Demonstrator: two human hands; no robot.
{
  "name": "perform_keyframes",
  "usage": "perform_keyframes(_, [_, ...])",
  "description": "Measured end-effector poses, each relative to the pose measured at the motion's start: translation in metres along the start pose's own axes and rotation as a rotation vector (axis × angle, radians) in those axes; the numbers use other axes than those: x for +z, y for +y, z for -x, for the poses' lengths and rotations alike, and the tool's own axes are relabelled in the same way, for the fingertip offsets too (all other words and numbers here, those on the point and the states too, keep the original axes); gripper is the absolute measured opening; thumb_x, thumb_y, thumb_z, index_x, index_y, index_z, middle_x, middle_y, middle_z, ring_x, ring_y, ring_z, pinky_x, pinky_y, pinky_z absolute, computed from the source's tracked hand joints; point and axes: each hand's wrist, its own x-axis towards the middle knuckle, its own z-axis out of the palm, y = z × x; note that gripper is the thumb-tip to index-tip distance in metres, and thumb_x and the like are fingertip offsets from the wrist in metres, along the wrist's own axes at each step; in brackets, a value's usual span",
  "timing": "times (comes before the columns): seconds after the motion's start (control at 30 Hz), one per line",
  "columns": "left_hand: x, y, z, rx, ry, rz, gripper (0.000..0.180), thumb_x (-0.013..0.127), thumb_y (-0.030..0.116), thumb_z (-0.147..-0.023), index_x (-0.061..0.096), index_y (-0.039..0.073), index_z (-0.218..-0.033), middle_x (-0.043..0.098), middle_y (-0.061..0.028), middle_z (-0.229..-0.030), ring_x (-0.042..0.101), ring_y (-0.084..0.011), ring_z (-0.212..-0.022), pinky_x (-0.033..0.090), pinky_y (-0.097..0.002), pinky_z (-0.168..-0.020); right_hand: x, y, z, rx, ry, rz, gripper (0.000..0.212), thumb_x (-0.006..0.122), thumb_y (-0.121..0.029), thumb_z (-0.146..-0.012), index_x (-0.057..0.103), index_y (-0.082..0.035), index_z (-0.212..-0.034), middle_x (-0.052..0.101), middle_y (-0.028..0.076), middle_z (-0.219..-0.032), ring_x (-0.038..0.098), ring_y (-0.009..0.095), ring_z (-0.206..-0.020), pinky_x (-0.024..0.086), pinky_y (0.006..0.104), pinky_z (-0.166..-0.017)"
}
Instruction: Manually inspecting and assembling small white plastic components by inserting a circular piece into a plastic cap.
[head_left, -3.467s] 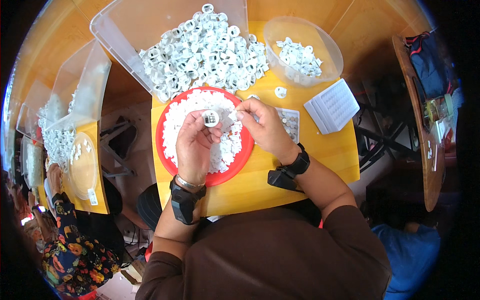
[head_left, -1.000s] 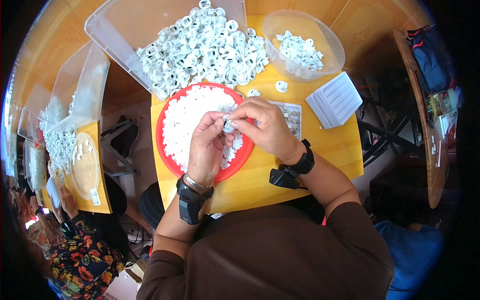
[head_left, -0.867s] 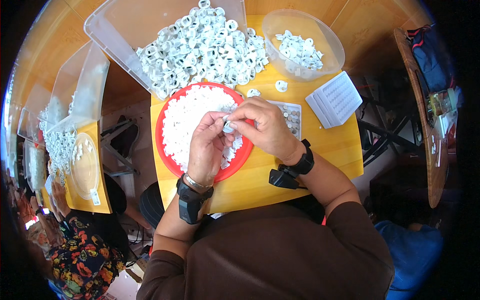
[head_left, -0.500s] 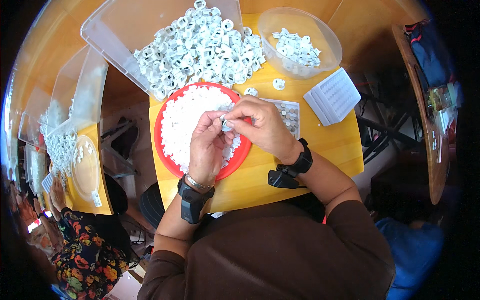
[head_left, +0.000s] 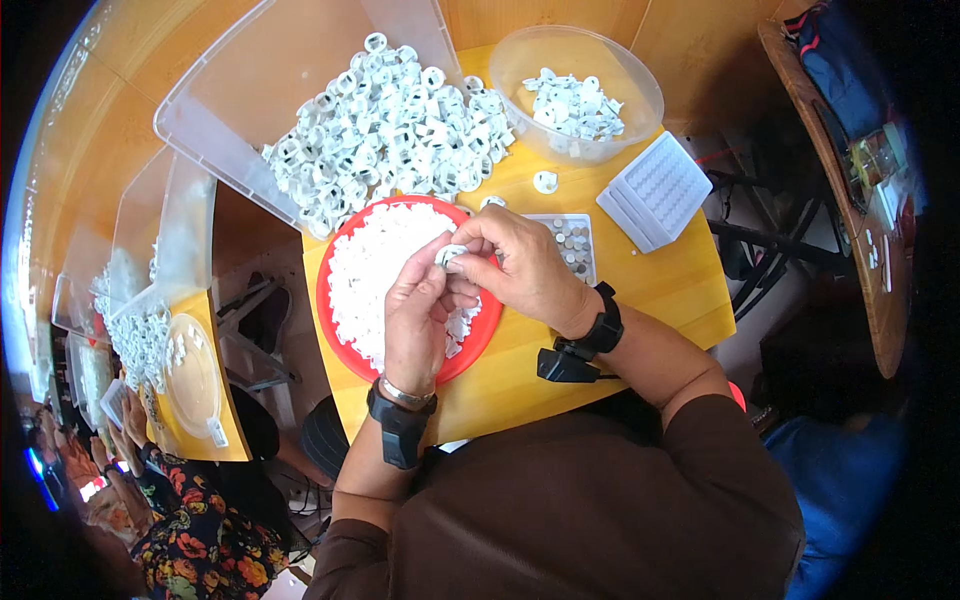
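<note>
Over the red plate (head_left: 487,325), both my hands come together on one small round white plastic part (head_left: 449,256) with a dark mark. My left hand (head_left: 417,312) pinches it from the left between thumb and fingers. From the right, my right hand (head_left: 527,272) grips it with thumb and index finger. Small white plastic pieces (head_left: 372,262) fill the plate beneath. Fingers hide much of the held part, so its details cannot be made out. Just right of my hands lies a shallow white tray (head_left: 592,268) with small round grey discs.
A clear bin (head_left: 225,70) spills a heap of round white parts (head_left: 400,120) at the back. Behind right stand a clear oval tub (head_left: 640,90) with white parts and a stack of white trays (head_left: 660,190). A co-worker (head_left: 200,540) sits at another table, left.
My view has shifted slightly, so the table sits a little differently. Both hands still hold the part, which now shows its round face more.
</note>
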Motion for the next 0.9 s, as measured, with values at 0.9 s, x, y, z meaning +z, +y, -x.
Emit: perform_keyframes(0.9, [-0.0040,0.0013,0.0018,0.036,0.029,-0.053,0.033,0.039,0.000,-0.094,0.046,-0.002,-0.126,0.065,-0.0136,-0.094,0.066,-0.0194,-0.078,0.055,-0.0297,-0.073,0.0076,0.0073,-0.0005,-0.171,0.060,-0.019,0.012,0.063,0.000,-0.080,0.061,-0.002,-0.091,0.062,0.011,-0.088,0.063,0.026,-0.075,0.051,0.0328,-0.064])
